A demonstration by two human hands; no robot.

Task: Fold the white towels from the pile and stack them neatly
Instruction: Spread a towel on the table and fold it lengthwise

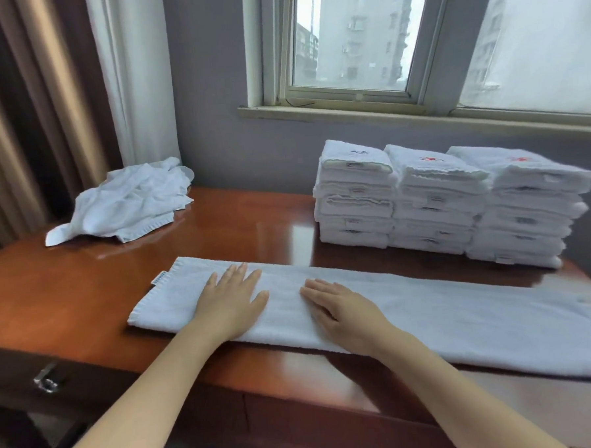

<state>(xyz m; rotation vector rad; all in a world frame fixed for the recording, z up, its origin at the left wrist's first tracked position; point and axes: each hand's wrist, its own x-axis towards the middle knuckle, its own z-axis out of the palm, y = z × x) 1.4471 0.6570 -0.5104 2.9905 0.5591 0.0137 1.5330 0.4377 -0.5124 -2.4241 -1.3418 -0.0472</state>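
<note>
A white towel (463,317), folded into a long strip, is laid along the near edge of the desk (246,219). Its labelled left end is seen left of the desk's middle, and its right end is cut off by the frame. The left grip (231,297) is pressed flat on the strip near that left end, fingers straight and spread, with nothing clasped. The right grip (339,310) is laid flat on the towel just beside it, fingers straight and pointed leftward, likewise clasping nothing. The two are separated by a small gap of cloth. A crumpled pile of unfolded towels (128,201) is seen at the desk's far left corner, against a white curtain (136,78). Three stacks of folded towels (436,202) are ranged side by side at the far right, touching one another, below the window (349,36). Red marks are shown on the top towels of the middle and right stacks.
</note>
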